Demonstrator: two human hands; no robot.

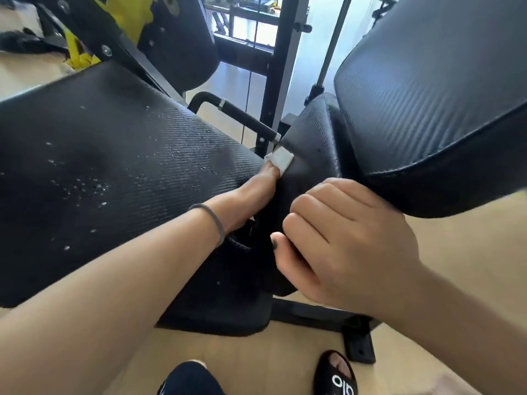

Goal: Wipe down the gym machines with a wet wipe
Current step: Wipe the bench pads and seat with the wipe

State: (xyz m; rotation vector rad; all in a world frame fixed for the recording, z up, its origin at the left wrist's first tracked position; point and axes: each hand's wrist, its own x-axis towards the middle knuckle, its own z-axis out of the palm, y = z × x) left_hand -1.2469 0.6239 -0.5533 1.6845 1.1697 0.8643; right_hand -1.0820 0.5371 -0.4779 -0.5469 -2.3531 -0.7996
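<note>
From the head camera, the left hand (251, 195) reaches forward into the narrow gap between two black padded cushions of the gym machine, its fingers stretched out fairly straight and pressing a small folded white wet wipe (279, 160) against the side of the middle pad (312, 138). The wipe sits at the fingertips, right where the big left pad (114, 172) meets that middle pad, just below the end of a black handle bar (242, 116) with silver collars. A dark hair tie (212, 220) circles the left wrist. The right hand (342, 246) is nearer the camera, its fingers curled and its thumb closing on the lower edge of the middle pad, gripping the black upholstery (the thumbnail carries dark polish). The big left pad is speckled with pale droplets or flecks across its ribbed surface; which of the two cannot be told. A third cushion, the right pad (433, 104), looms large at the upper right, tilted and touching nothing the hands hold. Below the pads a black steel base frame (328, 315) rests on the light wooden floor (256, 354), and two black sandals show at the bottom edge, the right sandal (338, 377) bearing white lettering. Behind, upright frame posts (281, 67) and some yellow parts (128, 15) stand blurred.
</note>
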